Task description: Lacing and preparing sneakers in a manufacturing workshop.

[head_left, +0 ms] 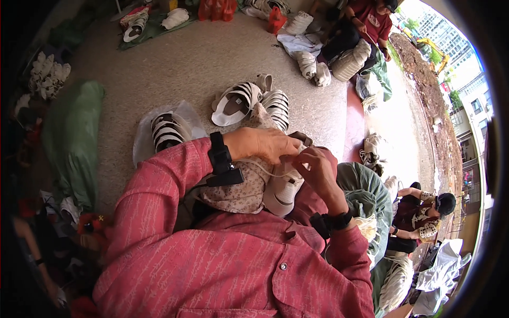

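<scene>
A cream-coloured sneaker (283, 192) rests on my lap, its toe toward me. My left hand (264, 144) reaches over its upper part, with fingers bent and closed at the lacing. From the right, my right hand (319, 168) meets it there, thumb and fingertips pinched together. A thin pale shoelace (265, 171) loops out from under my left hand across to the shoe's tongue. The fingertips overlap, so the exact grip on the lace is partly hidden. Just beyond my knees lie stacked white-and-dark striped shoe pieces (237, 104).
More striped pieces (167, 130) sit on a clear plastic bag to the left. A large green sack (74, 140) stands at far left; another green sack (366, 193) with pale laces is at my right. One person (371, 24) sits at the back right, another (419, 220) at the right.
</scene>
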### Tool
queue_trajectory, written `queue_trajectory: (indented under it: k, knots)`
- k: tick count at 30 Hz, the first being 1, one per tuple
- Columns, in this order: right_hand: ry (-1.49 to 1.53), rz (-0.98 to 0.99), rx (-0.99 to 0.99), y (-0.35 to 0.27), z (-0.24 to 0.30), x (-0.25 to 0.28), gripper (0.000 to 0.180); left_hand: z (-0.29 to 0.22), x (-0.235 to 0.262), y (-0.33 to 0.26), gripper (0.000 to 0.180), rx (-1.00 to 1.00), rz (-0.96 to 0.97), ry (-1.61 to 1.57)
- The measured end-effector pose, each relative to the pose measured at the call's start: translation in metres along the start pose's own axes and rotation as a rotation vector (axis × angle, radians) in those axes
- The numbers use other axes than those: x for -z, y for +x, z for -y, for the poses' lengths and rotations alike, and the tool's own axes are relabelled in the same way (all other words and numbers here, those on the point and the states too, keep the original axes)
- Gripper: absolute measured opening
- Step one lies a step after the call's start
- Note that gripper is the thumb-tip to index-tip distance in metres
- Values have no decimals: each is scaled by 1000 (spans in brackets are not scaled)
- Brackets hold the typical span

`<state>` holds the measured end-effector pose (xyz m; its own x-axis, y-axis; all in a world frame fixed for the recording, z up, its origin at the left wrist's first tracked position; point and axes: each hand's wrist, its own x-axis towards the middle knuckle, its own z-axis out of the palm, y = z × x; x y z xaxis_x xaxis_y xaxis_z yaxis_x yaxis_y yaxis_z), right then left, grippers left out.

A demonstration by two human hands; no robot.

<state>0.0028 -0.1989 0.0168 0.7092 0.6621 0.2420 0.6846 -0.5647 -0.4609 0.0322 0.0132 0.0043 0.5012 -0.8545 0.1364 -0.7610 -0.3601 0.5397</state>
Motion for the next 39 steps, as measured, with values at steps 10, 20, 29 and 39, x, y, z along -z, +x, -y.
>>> queue_trajectory:
  k: [10, 20, 29, 39]
  knots:
    - [88, 80, -91, 0, -3, -17, 9, 15, -6, -8, 29, -88, -3, -182]
    - [5, 47, -89, 3, 9, -30, 9, 18, -21, -12, 27, -18, -150, -393]
    - [500, -23, -508, -27, -58, 94, 35, -27, -19, 0, 35, 280, -95, -205]
    - [1859, -634, -208, -49, -133, 117, 21, -7, -11, -4, 16, 338, 78, -566]
